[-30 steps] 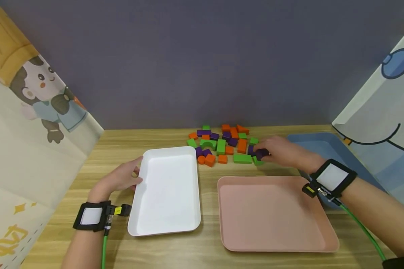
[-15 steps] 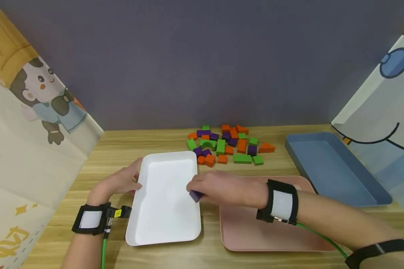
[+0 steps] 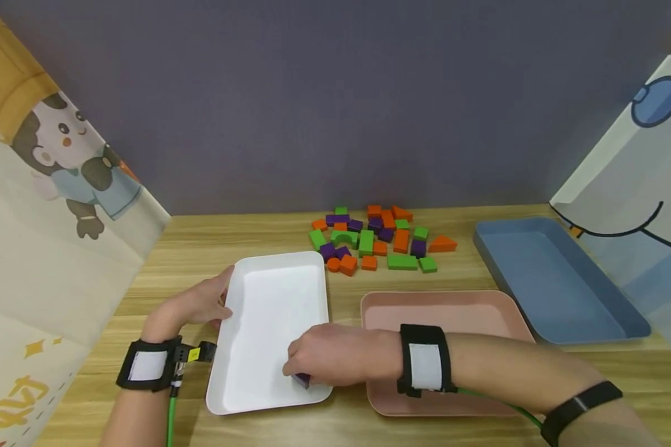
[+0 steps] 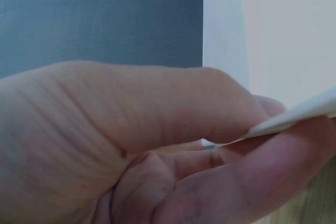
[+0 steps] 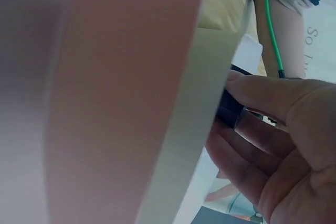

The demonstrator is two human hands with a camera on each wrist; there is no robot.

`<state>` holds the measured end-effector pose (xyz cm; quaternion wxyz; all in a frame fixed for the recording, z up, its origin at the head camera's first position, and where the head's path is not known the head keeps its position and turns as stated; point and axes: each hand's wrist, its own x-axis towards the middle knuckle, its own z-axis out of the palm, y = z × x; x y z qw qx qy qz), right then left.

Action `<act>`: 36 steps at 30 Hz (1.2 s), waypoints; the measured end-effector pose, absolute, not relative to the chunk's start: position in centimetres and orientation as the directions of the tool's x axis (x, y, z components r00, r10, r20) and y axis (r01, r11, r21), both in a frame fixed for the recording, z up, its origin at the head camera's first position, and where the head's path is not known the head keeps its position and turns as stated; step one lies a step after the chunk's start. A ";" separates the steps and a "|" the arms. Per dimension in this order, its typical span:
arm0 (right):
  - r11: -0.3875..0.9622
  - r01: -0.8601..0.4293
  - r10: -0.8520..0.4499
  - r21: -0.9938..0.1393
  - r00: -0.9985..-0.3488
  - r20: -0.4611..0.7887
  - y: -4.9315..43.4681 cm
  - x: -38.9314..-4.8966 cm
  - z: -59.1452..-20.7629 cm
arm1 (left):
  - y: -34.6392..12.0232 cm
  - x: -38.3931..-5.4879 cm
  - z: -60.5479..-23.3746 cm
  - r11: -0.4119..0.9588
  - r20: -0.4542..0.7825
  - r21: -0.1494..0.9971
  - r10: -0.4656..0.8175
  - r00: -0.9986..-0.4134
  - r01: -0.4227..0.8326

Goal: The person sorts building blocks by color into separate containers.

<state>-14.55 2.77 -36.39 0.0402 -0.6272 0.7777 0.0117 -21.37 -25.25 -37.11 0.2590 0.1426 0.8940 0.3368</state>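
My left hand (image 3: 198, 302) grips the left rim of the white tray (image 3: 268, 301); in the left wrist view the thumb (image 4: 173, 98) lies over the rim and a finger lies under it. Over the near right part of that tray, my right hand (image 3: 341, 355) pinches a dark purple block (image 3: 302, 380). Most of the block is hidden by the fingers in the head view. The right wrist view shows the block (image 5: 230, 109) between thumb and fingers. Whether it touches the tray floor cannot be told.
Several orange, green and purple blocks (image 3: 366, 242) lie loose by the back wall. A pink tray (image 3: 436, 310) sits under the right forearm, with a blue tray (image 3: 559, 279) at its far right. Printed panels flank the wooden table (image 3: 201, 242).
My right hand has carried the purple block from the loose blocks leftward and nearer, into the white tray's area. The white tray has shifted slightly nearer, with the left hand still gripping it.
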 end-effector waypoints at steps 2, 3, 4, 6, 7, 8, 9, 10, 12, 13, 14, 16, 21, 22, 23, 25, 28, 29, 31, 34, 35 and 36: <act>0.211 -0.977 -0.974 -0.045 -0.206 -0.095 2.6 -14.6 -36.6 | -25.3 -21.4 -37.2 0.727 -0.373 0.682 0.436 -0.819 0.077; 0.210 -0.976 -0.973 -0.052 -0.204 -0.104 2.5 -14.6 -36.8 | -25.3 -21.4 -37.2 0.724 -0.373 0.686 0.441 -0.816 0.078; 0.213 -0.975 -0.972 -0.061 -0.206 -0.113 2.5 -14.5 -36.9 | -25.3 -21.4 -37.2 0.719 -0.372 0.690 0.446 -0.814 0.078; 0.224 -0.972 -0.969 -0.077 -0.214 -0.128 2.4 -14.5 -37.2 | -25.3 -21.4 -37.3 0.712 -0.372 0.698 0.453 -0.810 0.078; 0.226 -0.971 -0.968 -0.073 -0.216 -0.129 2.3 -14.5 -37.3 | -25.3 -21.4 -37.2 0.709 -0.371 0.701 0.454 -0.810 0.076; 0.232 -0.970 -0.966 -0.069 -0.222 -0.135 2.3 -14.4 -37.4 | -25.3 -21.3 -37.2 0.708 -0.371 0.703 0.453 -0.810 0.074; 0.237 -0.969 -0.964 -0.063 -0.227 -0.139 2.2 -14.4 -37.5 | -25.3 -21.3 -37.1 0.708 -0.372 0.703 0.452 -0.811 0.072; 0.242 -0.969 -0.963 -0.058 -0.232 -0.140 2.2 -14.4 -37.5 | -25.2 -21.3 -37.1 0.710 -0.373 0.701 0.449 -0.812 0.071; 0.251 -0.967 -0.960 -0.044 -0.243 -0.140 2.3 -14.3 -37.5 | -25.1 -21.3 -37.0 0.716 -0.378 0.695 0.441 -0.814 0.065; 0.252 -0.967 -0.960 -0.029 -0.246 -0.137 2.4 -14.3 -37.5 | -25.1 -21.3 -37.0 0.718 -0.379 0.693 0.440 -0.814 0.065; 0.255 -0.967 -0.959 -0.025 -0.249 -0.132 2.5 -14.3 -37.4 | -25.1 -21.3 -37.0 0.721 -0.381 0.690 0.437 -0.815 0.063; 0.264 -0.964 -0.958 -0.022 -0.259 -0.125 2.9 -14.4 -37.1 | -25.1 -21.3 -37.0 0.721 -0.384 0.690 0.435 -0.815 0.060; 0.326 -0.945 -0.943 -0.029 -0.323 -0.083 4.9 -15.7 -35.5 | -25.2 -21.3 -37.0 0.717 -0.385 0.695 0.435 -0.814 0.054; 0.351 -0.936 -0.935 -0.030 -0.349 -0.065 5.5 -16.1 -35.1 | -25.3 -21.3 -37.0 0.717 -0.384 0.694 0.436 -0.814 0.057; 0.381 -0.924 -0.924 -0.031 -0.380 -0.042 6.2 -16.6 -34.8 | -25.3 -21.4 -37.0 0.721 -0.384 0.691 0.438 -0.813 0.061; 0.449 -0.893 -0.893 -0.034 -0.450 0.018 7.6 -17.7 -34.1 | -25.3 -21.4 -37.0 0.729 -0.388 0.681 0.429 -0.816 0.059; 0.555 -0.831 -0.825 -0.039 -0.555 0.109 9.8 -19.8 -33.2 | -25.3 -21.4 -37.1 0.743 -0.393 0.667 0.416 -0.820 0.056; 0.590 -0.806 -0.797 -0.047 -0.590 0.131 10.6 -20.5 -33.0 | -25.3 -21.4 -37.1 0.746 -0.396 0.664 0.412 -0.821 0.054; 0.657 -0.752 -0.739 -0.057 -0.657 0.147 12.3 -22.1 -32.7 | -25.3 -21.4 -37.1 0.746 -0.396 0.665 0.407 -0.823 0.048; 0.753 -0.652 -0.643 -0.091 -0.758 0.110 15.0 -24.5 -32.9 | -25.3 -21.3 -37.2 0.735 -0.393 0.677 0.416 -0.820 0.048; 0.782 -0.616 -0.610 -0.092 -0.788 0.086 15.8 -25.3 -33.2 | -25.3 -21.3 -37.2 0.731 -0.392 0.680 0.419 -0.819 0.048; 0.808 -0.582 -0.579 -0.088 -0.813 0.058 16.7 -26.0 -33.5 | -25.4 -21.3 -37.3 0.728 -0.391 0.684 0.420 -0.819 0.047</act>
